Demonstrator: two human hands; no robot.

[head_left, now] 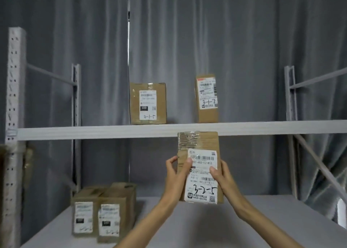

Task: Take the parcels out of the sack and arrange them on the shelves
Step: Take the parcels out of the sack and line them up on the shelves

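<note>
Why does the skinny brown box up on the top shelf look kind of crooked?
The narrow brown cardboard box marked 3-1-7 on the white metal upper shelf seems to lean slightly left, while the squarer brown cardboard box marked 3-1-5 beside it stands straight. Nothing looks torn or spilled.

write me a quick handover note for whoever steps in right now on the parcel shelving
Left hand and right hand both grip the 3-2-5 parcel, held upright in front of the lower shelf.
Done: 3-1-5 box and 3-1-7 box stand on the upper shelf; two boxes stand at the lower shelf's left.
Left: set 3-2-5 down, probably on the lower shelf. The sack is out of view.
</note>
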